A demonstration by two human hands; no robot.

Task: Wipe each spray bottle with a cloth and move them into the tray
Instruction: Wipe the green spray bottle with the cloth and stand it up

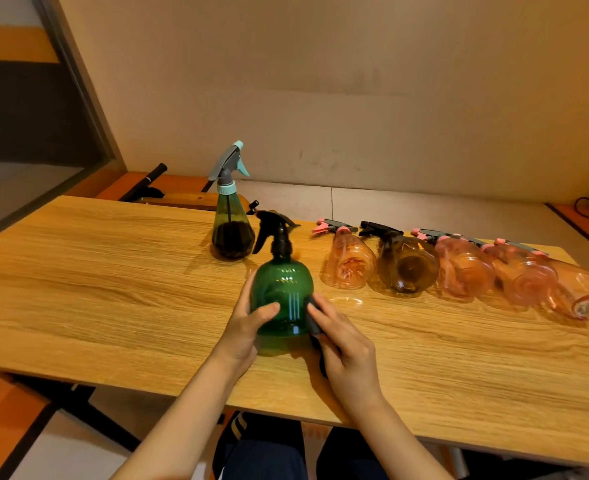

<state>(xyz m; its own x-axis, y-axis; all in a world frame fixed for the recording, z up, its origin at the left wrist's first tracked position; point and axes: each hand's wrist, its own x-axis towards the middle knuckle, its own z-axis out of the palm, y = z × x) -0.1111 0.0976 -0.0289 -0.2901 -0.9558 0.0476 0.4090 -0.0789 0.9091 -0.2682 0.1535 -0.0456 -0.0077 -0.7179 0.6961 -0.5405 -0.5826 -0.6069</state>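
The left hand (248,327) curls around the upright round green spray bottle (282,296). Right of that bottle, the right hand (341,344) pinches a dark cloth (312,317) against it. Further right, five bottles (352,265) lie loose; a swinging elbow could roll them. No tray is visible.

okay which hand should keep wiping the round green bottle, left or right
Right. The right hand already holds the dark cloth against the green bottle, while the left hand grips the bottle's other side, steadying it.
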